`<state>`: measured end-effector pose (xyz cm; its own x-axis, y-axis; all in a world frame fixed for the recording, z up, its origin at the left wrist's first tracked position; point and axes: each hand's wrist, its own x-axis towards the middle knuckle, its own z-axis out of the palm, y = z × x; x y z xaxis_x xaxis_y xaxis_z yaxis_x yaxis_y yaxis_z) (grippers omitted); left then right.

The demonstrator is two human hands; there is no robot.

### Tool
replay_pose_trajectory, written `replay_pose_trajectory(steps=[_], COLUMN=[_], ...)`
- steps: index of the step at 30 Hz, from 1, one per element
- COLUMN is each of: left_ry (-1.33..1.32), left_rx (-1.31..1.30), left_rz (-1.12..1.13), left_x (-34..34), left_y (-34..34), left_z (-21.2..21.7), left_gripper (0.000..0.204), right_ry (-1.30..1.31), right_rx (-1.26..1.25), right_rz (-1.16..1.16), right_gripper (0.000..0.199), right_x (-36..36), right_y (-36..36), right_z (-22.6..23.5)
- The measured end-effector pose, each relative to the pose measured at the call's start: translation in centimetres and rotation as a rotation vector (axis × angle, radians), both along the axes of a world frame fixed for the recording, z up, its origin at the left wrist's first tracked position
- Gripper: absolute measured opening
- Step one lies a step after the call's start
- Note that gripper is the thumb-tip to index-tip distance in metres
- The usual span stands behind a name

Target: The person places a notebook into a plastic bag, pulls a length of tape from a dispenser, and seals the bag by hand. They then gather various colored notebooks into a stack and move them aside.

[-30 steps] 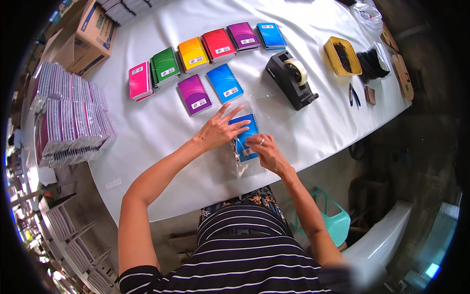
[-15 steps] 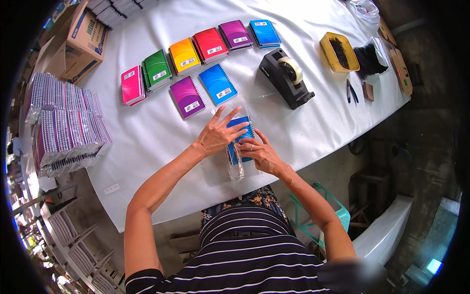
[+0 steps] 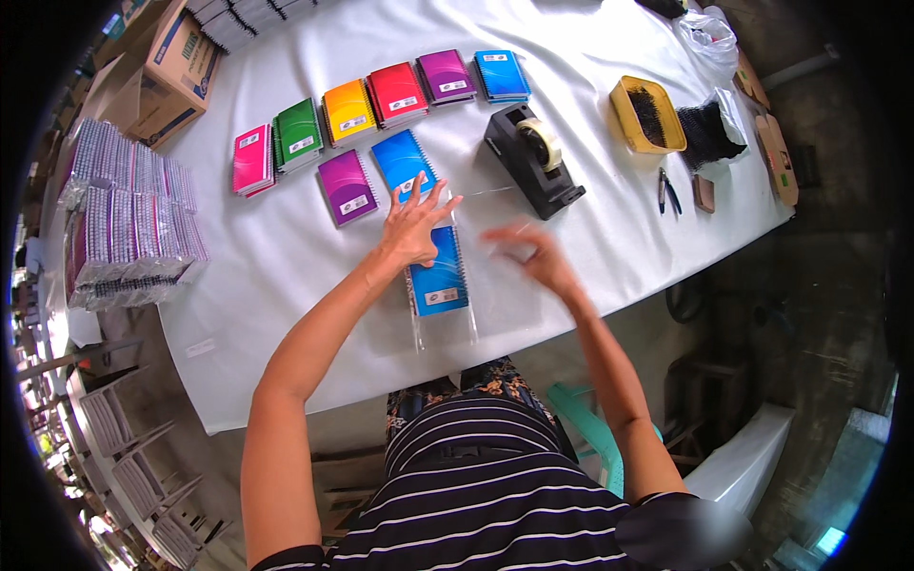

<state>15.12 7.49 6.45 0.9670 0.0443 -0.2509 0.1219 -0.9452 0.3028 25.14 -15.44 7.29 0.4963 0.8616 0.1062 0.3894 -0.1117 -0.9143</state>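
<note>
A blue spiral-bound notebook point(image 3: 440, 271) lies flat near the front edge of the bench point(image 3: 286, 257), slipped inside a clear, glossy plastic sleeve point(image 3: 447, 328) whose open end trails past the notebook toward the person. The left hand point(image 3: 414, 224) rests on the top of that notebook with palm down and fingers spread wide, pinning it rather than gripping it. The right hand point(image 3: 528, 252) hangs just to the right of the sleeve, blurred, fingers loosely open and holding nothing that can be made out. The bench is draped in a smooth white cloth. Just beyond the left hand lie a second blue notebook point(image 3: 404, 162) and a purple notebook point(image 3: 347, 186), each with wire coil binding and a small white label. Farther back runs a row of small stacks: pink point(image 3: 252, 159), green point(image 3: 299, 135), yellow point(image 3: 349, 111), red point(image 3: 397, 93), purple point(image 3: 447, 76) and blue point(image 3: 501, 74). A heavy black tape dispenser point(image 3: 531, 171) with a pale roll sits right of the hands. Beyond it stand a yellow rectangular tray point(image 3: 647, 116) and a clear bag of dark pieces point(image 3: 709, 133). At the left edge, shiny wrapped bundles of notebooks point(image 3: 129, 224) are piled, with a cardboard box point(image 3: 171, 67) behind them.
</note>
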Motion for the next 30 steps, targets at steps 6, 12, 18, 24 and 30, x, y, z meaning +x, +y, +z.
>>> replay_pose_trajectory(steps=[6, 12, 18, 24, 30], left_ry=[0.063, 0.078, 0.148, 0.122, 0.072], left_rx=[0.035, 0.020, -0.057, -0.175, -0.239], left_rz=[0.027, 0.067, 0.066, -0.034, -0.013], left_x=[2.2, 1.8, 1.8, 2.1, 1.6], left_y=[-2.1, -1.5, -0.7, 1.2, 2.1], left_z=[-0.6, -0.7, 0.4, -0.9, -1.7], left_gripper=[0.128, 0.134, 0.140, 0.142, 0.138], right_ry=[0.144, 0.558, 0.949, 0.317, -0.353], right_rx=[-0.379, -0.423, 0.278, -0.093, -0.683], right_rz=[-0.500, -0.314, -0.314, -0.626, -0.464], right_gripper=[0.032, 0.040, 0.022, 0.007, 0.028], right_x=[16.2, 16.3, 13.4, 10.7, 7.1], right_y=[-6.5, -5.9, -7.8, -10.6, -6.7], right_z=[-0.3, 0.9, -3.2, -6.9, -1.9])
